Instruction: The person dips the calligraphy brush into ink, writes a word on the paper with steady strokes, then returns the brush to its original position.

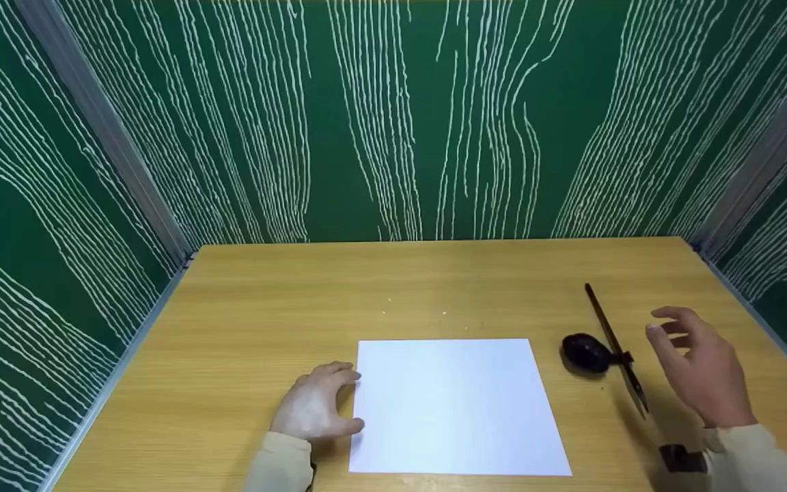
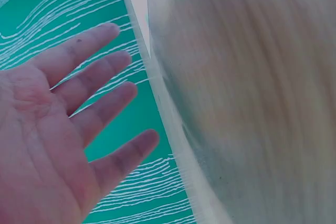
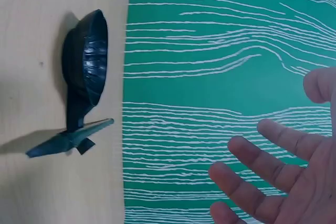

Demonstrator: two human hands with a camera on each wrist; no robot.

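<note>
A white sheet of paper (image 1: 458,410) lies flat on the wooden table. At its left edge is my left hand (image 1: 315,403), thumb and fingertips right at the border; the left wrist view shows its fingers (image 2: 113,114) spread and fairly straight. Right of the paper stands a small black ribbed dish (image 1: 585,354) with an arm on its side. Across that arm rests a slim dark brush (image 1: 605,321), its pointed end toward me. My right hand (image 1: 704,365) hovers just right of the brush, fingers loosely bent and holding nothing. In the right wrist view the dish (image 3: 86,59) shows its hollow side.
Green panels with wavy white lines (image 1: 462,137) rise behind the table (image 1: 264,287) and at both sides, joined by grey corner posts (image 1: 106,102). Several tiny white specks (image 1: 444,313) lie behind the paper. A dark strap (image 1: 682,458) shows by the right cuff.
</note>
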